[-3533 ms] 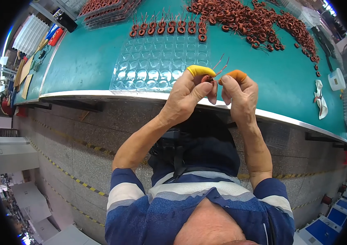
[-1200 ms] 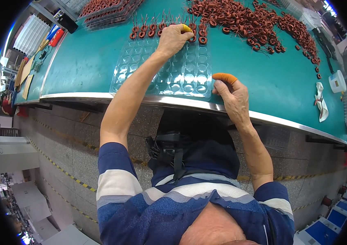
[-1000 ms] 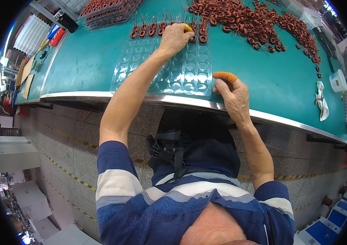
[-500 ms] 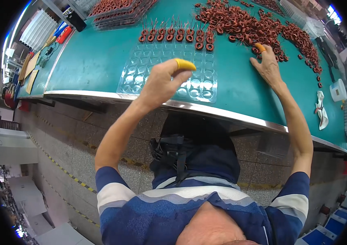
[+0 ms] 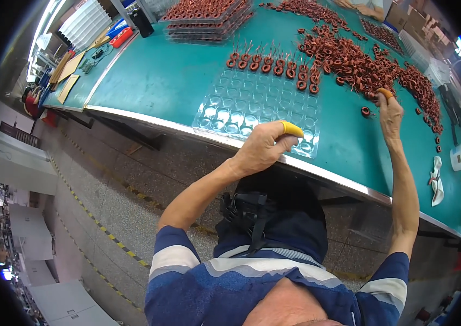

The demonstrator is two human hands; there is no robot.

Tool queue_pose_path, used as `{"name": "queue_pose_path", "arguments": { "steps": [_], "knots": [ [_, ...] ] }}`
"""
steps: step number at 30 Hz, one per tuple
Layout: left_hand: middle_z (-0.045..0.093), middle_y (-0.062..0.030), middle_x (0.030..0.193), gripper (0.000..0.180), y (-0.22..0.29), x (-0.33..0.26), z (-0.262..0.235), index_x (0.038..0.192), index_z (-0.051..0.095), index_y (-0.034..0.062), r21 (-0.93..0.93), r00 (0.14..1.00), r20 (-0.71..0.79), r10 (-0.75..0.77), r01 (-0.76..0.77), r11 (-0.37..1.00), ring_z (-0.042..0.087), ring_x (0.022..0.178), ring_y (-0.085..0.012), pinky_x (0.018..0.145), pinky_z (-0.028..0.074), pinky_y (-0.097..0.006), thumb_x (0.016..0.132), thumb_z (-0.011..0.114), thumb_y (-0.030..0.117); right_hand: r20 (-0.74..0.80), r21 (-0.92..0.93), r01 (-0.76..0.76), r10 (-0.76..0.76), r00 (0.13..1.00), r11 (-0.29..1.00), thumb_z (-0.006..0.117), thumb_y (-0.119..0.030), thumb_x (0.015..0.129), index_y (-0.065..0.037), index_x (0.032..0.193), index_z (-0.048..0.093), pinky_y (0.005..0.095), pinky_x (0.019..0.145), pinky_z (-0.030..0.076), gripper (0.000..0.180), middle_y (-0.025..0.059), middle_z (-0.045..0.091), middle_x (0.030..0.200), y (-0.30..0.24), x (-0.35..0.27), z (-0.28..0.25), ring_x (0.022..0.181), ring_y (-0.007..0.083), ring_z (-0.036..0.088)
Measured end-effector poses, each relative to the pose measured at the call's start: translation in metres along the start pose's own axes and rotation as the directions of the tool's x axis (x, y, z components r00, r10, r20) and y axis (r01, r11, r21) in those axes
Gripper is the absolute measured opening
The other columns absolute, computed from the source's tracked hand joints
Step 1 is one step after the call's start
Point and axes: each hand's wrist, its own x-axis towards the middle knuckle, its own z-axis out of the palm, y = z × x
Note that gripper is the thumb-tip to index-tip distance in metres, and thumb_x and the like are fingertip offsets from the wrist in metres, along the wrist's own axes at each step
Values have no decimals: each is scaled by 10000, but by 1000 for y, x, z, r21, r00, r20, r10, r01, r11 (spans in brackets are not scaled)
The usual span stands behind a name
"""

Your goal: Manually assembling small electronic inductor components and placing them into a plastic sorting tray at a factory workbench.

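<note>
a: where are the coils?
b: the copper coil pile lies loose on the far right part of the green table; a single coil sits apart from it, just beside the right hand; a row of coils with their wire leads standing up runs along the far edge of the clear blister tray

a: and the right hand itself?
b: stretched out to the near edge of the pile, an orange finger cot on one fingertip touching the coils; the fingers are drawn together at the tip, but whether they have pinched a coil i cannot tell

a: the left hand?
b: the left hand is over the near edge of the table, at the near side of the tray; it is curled into a loose fist with a yellow finger cot on the forefinger; i cannot tell if anything is inside it

a: anything else around?
b: stacked trays of coils at the far edge; white gloves and a small white container at the right end; flat brown sheets at the left end; the tray's pockets look empty near the left hand
</note>
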Motion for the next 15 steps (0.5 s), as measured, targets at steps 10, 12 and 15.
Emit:
{"name": "queue_pose_path", "arguments": {
  "steps": [10,12,15],
  "knots": [
    [560,-157,1104,434,17,27,57,1324,360,-4,-697,996,-69,-55,-9,717,631,857,-197,741,531,-298,1001,467,265,179,667,-82,-52,982,740,620,-161,925,-16,1069,661,214,674,476,209,31,689,864,-153,-71,2,775,68,597],
    [569,-157,1065,413,28,27,65,1299,373,-5,-771,994,-105,-41,-55,635,636,842,-209,729,536,-314,1013,428,288,217,729,-135,-40,975,671,615,-130,925,-3,1073,650,223,717,493,198,41,676,884,-163,-82,7,807,84,598],
    [586,-107,929,326,30,26,65,1205,420,-13,-840,990,-101,-95,-34,541,625,734,-173,639,525,-271,1007,457,244,283,743,-214,-8,959,634,607,-118,929,2,1076,646,227,737,499,194,46,669,883,-162,-88,8,804,90,596]
  ]
}}
